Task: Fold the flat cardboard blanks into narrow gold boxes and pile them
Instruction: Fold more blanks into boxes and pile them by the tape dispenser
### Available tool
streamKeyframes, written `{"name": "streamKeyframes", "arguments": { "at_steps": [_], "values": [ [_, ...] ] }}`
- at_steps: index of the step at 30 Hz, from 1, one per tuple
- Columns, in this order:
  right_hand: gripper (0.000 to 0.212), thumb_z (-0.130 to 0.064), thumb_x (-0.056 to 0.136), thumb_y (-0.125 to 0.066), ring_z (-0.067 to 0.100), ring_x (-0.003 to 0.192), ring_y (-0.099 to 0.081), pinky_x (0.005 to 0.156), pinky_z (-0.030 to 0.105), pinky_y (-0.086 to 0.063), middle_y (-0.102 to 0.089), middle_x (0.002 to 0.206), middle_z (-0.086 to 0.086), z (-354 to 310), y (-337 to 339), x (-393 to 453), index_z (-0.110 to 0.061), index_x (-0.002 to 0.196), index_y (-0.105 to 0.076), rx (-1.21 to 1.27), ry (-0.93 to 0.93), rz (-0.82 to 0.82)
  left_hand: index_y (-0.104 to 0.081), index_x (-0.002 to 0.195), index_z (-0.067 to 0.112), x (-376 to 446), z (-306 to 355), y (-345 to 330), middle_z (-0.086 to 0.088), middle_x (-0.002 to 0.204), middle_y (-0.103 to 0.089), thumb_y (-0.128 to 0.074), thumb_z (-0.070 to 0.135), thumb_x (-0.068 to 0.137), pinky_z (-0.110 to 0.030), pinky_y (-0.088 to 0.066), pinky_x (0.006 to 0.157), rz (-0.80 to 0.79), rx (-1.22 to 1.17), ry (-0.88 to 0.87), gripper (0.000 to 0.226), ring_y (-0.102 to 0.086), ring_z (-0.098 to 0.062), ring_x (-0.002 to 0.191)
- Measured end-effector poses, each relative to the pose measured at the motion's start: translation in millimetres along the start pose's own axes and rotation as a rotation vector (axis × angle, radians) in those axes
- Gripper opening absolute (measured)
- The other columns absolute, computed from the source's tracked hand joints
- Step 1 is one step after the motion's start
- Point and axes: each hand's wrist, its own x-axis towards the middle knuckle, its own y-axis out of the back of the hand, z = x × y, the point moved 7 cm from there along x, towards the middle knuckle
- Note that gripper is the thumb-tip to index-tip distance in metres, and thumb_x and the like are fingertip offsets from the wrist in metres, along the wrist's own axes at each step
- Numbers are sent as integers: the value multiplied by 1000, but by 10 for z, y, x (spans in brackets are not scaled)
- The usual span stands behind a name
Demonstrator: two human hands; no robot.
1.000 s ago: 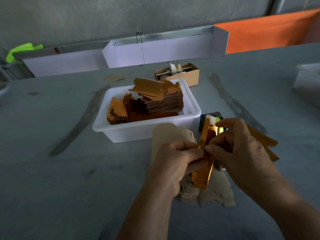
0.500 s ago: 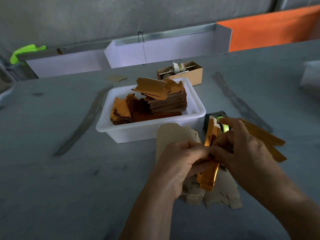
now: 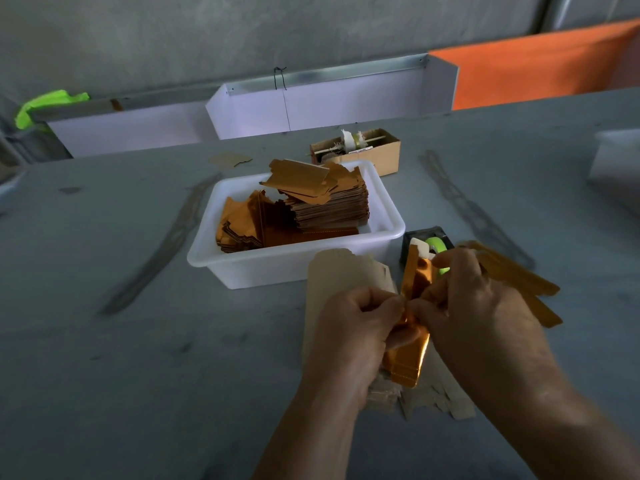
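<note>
A shiny gold blank [image 3: 408, 358], half folded into a narrow box, stands nearly upright between my hands. My left hand [image 3: 349, 334] pinches its middle from the left, and my right hand [image 3: 474, 313] pinches it from the right, fingers curled over the upper part. Under my hands lies a stack of flat blanks [image 3: 332, 271], plain brown side up. A white tub [image 3: 294, 265] behind them holds several more gold blanks [image 3: 311, 206]. Finished narrow gold boxes [image 3: 516, 282] lie piled to the right, partly hidden by my right hand.
A black tape dispenser with green tape [image 3: 429, 242] sits right of the tub. A small cardboard box [image 3: 377, 150] stands behind the tub. White trays [image 3: 311, 105] line the table's far edge, and a white container [image 3: 616, 164] is at the far right.
The gold blank has closed up further between my fingers. Both hands stay at the same spot and keep their hold on it.
</note>
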Motion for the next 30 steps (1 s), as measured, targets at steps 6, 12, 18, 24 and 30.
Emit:
{"name": "streamKeyframes", "arguments": {
  "at_steps": [6,12,18,24,30],
  "values": [
    [52,-66,70,-54,6,60,-49,48,22,-39,-48,72,-12,43,83,28,-28,100,-36,-218,-7,62,-69,86,6,-14,-3,72,-6,82,-74,-60,10,90,-24,-59,69,27,-82,6,11,-73,-16,77],
    [25,-21,83,-66,8,72,-67,65,26,-53,-69,77,-6,297,-243,-15,-31,105,-59,662,-187,-128,-71,94,11,-1,33,34,-4,84,-75,-63,13,88,-30,-59,73,-16,-46,-2,11,-73,-17,79],
    [33,-21,89,-60,13,73,-65,49,23,-49,-66,92,-11,726,131,268,-47,109,-58,781,-277,121,-67,98,16,-41,341,213,3,88,-75,-60,14,90,-13,-45,45,71,60,-176,11,-72,-8,82],
    [30,-33,91,-56,20,75,-58,53,22,-41,-70,102,5,1434,308,580,-26,120,-60,200,-380,237,-55,126,17,-26,423,808,4,114,-59,-59,51,87,-17,-38,65,474,833,-136,52,-52,-5,91],
    [31,-31,93,-51,32,84,-55,71,33,-42,-61,98,13,1721,-42,636,-12,115,-62,-80,-367,55,-63,98,13,137,25,935,-5,96,-68,-82,28,71,-35,-53,79,294,394,164,37,-64,-18,88]
  ]
}}
